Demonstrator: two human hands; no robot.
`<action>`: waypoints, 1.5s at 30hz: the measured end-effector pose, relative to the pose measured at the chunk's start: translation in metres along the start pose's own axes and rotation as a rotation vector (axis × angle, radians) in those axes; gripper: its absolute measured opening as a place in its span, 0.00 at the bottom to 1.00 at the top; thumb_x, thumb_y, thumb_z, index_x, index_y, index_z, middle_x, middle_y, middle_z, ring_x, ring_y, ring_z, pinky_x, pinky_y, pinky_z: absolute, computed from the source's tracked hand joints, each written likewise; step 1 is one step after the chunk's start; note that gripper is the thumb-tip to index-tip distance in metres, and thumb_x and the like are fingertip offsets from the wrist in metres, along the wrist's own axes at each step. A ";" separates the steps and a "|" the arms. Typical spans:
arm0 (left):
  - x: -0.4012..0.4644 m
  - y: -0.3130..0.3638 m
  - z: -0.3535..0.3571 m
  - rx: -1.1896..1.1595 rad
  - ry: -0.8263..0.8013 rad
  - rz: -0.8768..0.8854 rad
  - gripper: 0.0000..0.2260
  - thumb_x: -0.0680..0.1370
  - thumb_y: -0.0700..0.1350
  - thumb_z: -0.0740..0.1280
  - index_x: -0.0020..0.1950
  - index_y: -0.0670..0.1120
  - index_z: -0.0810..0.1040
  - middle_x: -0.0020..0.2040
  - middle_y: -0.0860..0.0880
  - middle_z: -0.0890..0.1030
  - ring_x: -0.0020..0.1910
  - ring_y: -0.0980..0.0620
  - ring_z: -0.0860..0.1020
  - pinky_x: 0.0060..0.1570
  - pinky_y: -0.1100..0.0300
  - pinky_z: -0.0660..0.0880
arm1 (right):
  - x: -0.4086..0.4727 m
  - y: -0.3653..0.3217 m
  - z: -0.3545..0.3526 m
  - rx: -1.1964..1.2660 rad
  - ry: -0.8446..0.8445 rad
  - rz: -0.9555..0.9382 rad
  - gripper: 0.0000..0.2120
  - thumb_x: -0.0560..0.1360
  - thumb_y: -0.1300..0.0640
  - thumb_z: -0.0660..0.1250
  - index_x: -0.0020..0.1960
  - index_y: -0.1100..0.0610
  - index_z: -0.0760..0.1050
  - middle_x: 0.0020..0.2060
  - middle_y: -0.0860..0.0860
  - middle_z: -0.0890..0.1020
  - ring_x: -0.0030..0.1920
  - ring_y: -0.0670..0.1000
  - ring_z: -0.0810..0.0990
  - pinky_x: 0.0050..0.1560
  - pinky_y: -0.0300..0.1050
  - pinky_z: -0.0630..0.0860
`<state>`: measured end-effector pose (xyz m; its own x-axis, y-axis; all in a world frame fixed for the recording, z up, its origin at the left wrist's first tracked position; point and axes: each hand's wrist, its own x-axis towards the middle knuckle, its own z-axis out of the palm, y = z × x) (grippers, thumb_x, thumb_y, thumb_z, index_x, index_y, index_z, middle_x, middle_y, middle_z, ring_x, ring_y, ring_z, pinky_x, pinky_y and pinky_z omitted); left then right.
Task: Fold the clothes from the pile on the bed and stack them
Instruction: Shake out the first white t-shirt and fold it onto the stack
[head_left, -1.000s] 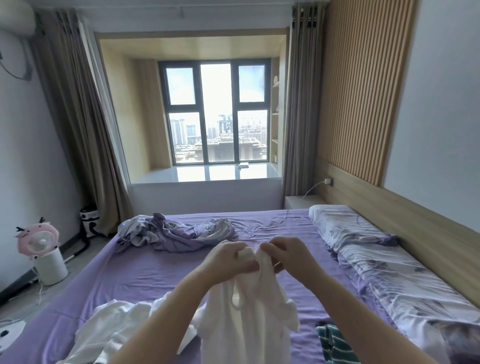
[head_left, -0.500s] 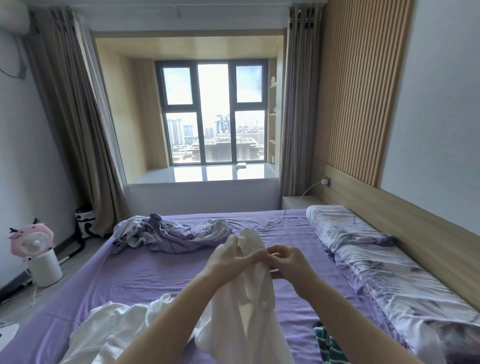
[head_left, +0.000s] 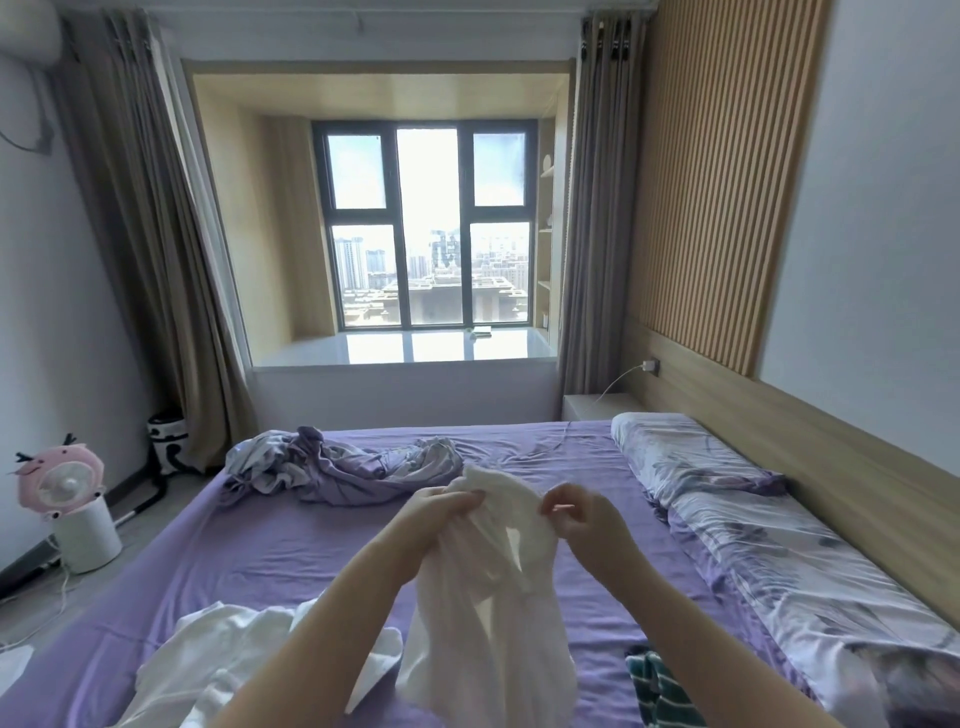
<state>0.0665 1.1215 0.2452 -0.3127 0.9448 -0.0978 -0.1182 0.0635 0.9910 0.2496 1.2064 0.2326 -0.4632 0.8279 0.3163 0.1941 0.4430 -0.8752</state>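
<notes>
Purple bed (head_left: 291, 545) — curtained window (head_left: 428, 228) beyond.

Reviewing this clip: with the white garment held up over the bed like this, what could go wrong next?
1. Both the left hand and right hand pinch only the top edge of the white garment; it may slip or fold unevenly.
2. Its hanging hem is close to the loose white clothes below and could drag or tangle with them.

The white garment (head_left: 483, 597) covers the left hand's (head_left: 441, 512) fingertips. At 6 o'clock the frame's bottom edge cuts off the green striped garment (head_left: 657, 691) and the white clothes (head_left: 223, 660). On the window ledge at 12 o'clock, a small object (head_left: 480, 332) is too small to identify.
</notes>
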 end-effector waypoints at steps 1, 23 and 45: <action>0.001 0.000 0.002 -0.028 -0.015 0.002 0.07 0.75 0.38 0.67 0.50 0.39 0.82 0.43 0.41 0.82 0.40 0.46 0.79 0.41 0.58 0.74 | -0.003 -0.002 0.005 -0.087 -0.080 -0.061 0.11 0.71 0.68 0.65 0.42 0.54 0.79 0.39 0.50 0.80 0.43 0.50 0.79 0.47 0.43 0.76; -0.010 0.002 0.012 0.226 0.036 0.194 0.07 0.70 0.45 0.75 0.40 0.44 0.80 0.34 0.50 0.79 0.33 0.55 0.76 0.34 0.63 0.73 | -0.006 -0.017 0.012 0.303 0.137 0.128 0.08 0.78 0.60 0.58 0.44 0.53 0.74 0.38 0.49 0.81 0.38 0.48 0.78 0.37 0.35 0.71; 0.000 0.012 -0.042 0.545 0.197 0.256 0.08 0.74 0.35 0.69 0.49 0.45 0.83 0.47 0.50 0.81 0.46 0.57 0.77 0.43 0.76 0.70 | 0.011 0.011 -0.037 -0.130 -0.248 0.111 0.16 0.70 0.63 0.70 0.56 0.54 0.73 0.37 0.51 0.77 0.39 0.48 0.74 0.42 0.38 0.70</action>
<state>0.0252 1.1088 0.2528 -0.4414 0.8781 0.1847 0.4643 0.0473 0.8844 0.2788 1.2333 0.2398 -0.6267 0.7717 0.1080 0.3575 0.4080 -0.8401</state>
